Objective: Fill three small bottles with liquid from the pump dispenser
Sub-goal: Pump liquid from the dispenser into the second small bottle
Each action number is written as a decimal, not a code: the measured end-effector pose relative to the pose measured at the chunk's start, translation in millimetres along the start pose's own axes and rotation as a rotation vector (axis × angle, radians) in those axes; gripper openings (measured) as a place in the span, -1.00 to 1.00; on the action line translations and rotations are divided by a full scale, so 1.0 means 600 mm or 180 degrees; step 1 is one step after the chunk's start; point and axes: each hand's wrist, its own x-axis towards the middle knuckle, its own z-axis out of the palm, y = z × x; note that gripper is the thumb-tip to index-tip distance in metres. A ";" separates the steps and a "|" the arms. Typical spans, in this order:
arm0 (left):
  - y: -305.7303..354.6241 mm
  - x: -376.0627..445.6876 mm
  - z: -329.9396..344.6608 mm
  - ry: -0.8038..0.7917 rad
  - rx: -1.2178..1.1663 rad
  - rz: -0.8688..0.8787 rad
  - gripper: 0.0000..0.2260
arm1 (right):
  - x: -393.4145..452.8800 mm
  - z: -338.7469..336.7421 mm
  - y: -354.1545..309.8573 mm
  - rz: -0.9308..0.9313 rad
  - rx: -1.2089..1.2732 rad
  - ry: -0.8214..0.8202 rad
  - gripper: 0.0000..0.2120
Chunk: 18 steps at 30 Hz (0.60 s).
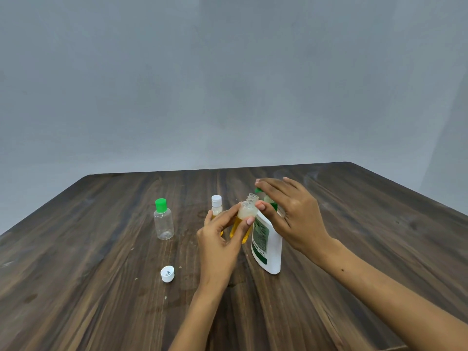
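Pump dispenser, white with green label, stands on the wooden table right of the frame centre. Right hand rests on its green pump head, fingers lightly bent. Left hand grips an uncapped small bottle, part-filled with yellow liquid, touching the dispenser. Behind it stands a white-capped bottle. Farther left, well apart, stands an empty green-capped bottle; a loose white cap lies toward the lower left. Wide bare wood reaches the table's edges.

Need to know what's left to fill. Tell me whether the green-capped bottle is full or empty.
Empty. The green-capped bottle stands upright and capped, its clear body showing only the table through it, with no yellow liquid inside.
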 end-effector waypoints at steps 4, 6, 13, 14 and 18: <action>0.003 0.000 0.000 -0.0038 0.0037 -0.0007 -0.77 | -0.008 0.000 0.000 -0.0048 -0.0080 -0.0025 -0.42; 0.000 0.000 0.000 -0.0032 0.0018 -0.0030 -0.76 | -0.003 -0.005 0.002 -0.0098 -0.0129 -0.0073 -0.41; -0.002 0.000 0.001 -0.0007 -0.0001 -0.0024 -0.76 | 0.003 -0.005 -0.001 -0.0058 -0.0104 -0.0129 -0.41; -0.002 -0.001 0.001 -0.0016 -0.0006 -0.0022 -0.76 | 0.002 -0.005 -0.001 -0.0055 -0.0094 -0.0121 -0.42; -0.006 -0.002 0.000 0.0016 0.0004 0.0005 -0.73 | 0.006 -0.009 0.001 -0.0097 -0.0105 -0.0164 -0.41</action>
